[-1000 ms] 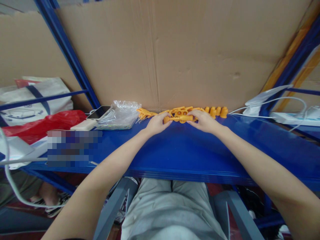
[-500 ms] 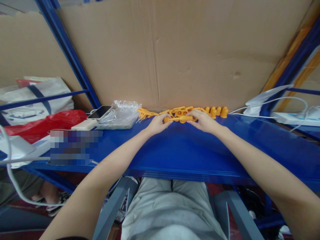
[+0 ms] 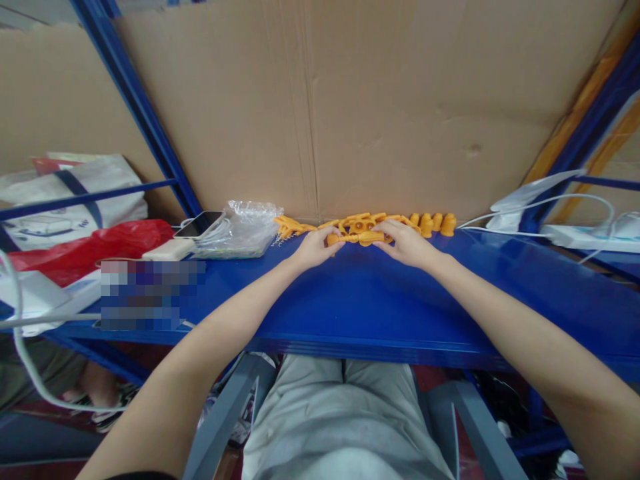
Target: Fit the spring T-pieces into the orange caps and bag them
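Note:
Between my two hands lies a long yellow-orange plastic piece (image 3: 363,238), close above or on the blue shelf (image 3: 345,293); I cannot tell if it touches. My left hand (image 3: 316,247) pinches its left end, fingers closed. At its right end, my right hand (image 3: 406,241) has its thumb and fingers closed on it. Just behind, more yellow plastic parts (image 3: 367,225) are heaped against the cardboard. To the left of my left hand are thin branching yellow pieces (image 3: 290,227). Several yellow dome-topped parts (image 3: 449,225) stand in a row right of my right hand.
A clear plastic bag (image 3: 245,233) and a phone (image 3: 200,225) lie at the left, near a white box-shaped device (image 3: 169,250) and a red bag (image 3: 100,247). Cardboard (image 3: 350,107) rises behind the shelf. White cables (image 3: 597,198) run at the right. Another person's leg shows lower left.
The yellow piece between my hands has tilted or turned very slightly. Both hands stay in nearly the same place.

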`<state>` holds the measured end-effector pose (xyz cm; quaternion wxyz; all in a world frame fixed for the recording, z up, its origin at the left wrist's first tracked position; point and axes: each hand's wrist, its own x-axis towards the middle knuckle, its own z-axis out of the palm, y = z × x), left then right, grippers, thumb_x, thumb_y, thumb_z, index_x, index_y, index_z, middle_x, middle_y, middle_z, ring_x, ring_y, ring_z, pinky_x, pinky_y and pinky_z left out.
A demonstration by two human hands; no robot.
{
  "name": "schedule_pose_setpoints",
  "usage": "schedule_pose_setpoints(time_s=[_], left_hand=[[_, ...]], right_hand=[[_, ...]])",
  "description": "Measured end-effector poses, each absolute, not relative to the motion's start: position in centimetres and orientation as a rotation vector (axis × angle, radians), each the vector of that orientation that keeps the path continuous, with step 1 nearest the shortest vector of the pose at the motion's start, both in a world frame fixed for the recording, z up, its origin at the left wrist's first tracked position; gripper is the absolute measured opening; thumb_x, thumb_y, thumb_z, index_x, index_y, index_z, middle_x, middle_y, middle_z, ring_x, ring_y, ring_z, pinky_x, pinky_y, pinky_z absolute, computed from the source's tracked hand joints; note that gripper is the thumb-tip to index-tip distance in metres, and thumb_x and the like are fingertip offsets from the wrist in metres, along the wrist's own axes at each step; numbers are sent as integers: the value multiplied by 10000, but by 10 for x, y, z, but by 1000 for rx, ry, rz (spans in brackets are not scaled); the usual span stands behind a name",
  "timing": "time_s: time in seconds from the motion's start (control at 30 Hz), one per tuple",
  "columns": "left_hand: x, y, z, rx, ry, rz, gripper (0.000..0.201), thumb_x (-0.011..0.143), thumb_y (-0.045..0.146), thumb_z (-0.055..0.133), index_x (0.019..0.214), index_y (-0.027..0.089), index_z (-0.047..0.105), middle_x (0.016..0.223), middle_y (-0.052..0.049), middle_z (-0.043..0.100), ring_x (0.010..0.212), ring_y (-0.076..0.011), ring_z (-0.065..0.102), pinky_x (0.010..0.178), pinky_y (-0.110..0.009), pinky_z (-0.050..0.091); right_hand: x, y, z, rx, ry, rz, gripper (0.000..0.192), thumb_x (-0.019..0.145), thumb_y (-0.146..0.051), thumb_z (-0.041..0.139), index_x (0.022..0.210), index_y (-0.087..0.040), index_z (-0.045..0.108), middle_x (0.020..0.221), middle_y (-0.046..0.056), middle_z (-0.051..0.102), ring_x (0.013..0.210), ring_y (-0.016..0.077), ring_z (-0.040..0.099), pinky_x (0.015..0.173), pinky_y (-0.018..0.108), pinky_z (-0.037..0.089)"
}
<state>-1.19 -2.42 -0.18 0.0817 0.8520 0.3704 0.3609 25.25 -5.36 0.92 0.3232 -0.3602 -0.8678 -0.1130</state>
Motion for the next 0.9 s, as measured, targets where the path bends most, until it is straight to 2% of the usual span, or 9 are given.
schedule_pose_setpoints(time_s=[0.13, 0.53, 0.73, 0.9], left_hand=[[-12, -23, -3, 2485, 1099, 1058, 151, 896, 318, 644, 960, 184, 618, 655, 32, 646, 587, -134, 607, 624, -248, 478], [-12, -28, 3, 2738, 1166, 1083, 166, 904, 305, 648, 1022, 189, 665, 812, -19, 695, 794, -182, 678, 767, -287, 516], [-11, -30, 5, 2739, 1232, 1075, 182, 910, 300, 658, 1044, 177, 669, 874, -38, 711, 805, -185, 679, 786, -291, 513], [-12, -28, 4, 2727, 1268, 1076, 203, 911, 328, 654, 1055, 185, 667, 840, -37, 713, 787, -188, 677, 758, -289, 511]], right_hand=[[252, -55, 10, -929, -2276, -288, 247, 945, -268, 566, 1153, -200, 682, 1161, 145, 702, 1107, 313, 658, 966, 512, 530], [253, -49, 6, -954, -2207, -121, 283, 914, -355, 642, 1138, -202, 722, 1133, 121, 753, 1043, 290, 704, 936, 484, 548], [253, -44, 2, -1022, -2097, 95, 324, 879, -377, 691, 1135, -180, 708, 1087, 120, 752, 931, 257, 722, 868, 458, 591], [258, -38, 1, -947, -2049, 395, 401, 819, -372, 760, 1173, -209, 663, 1218, 123, 699, 980, 231, 719, 868, 440, 613]])
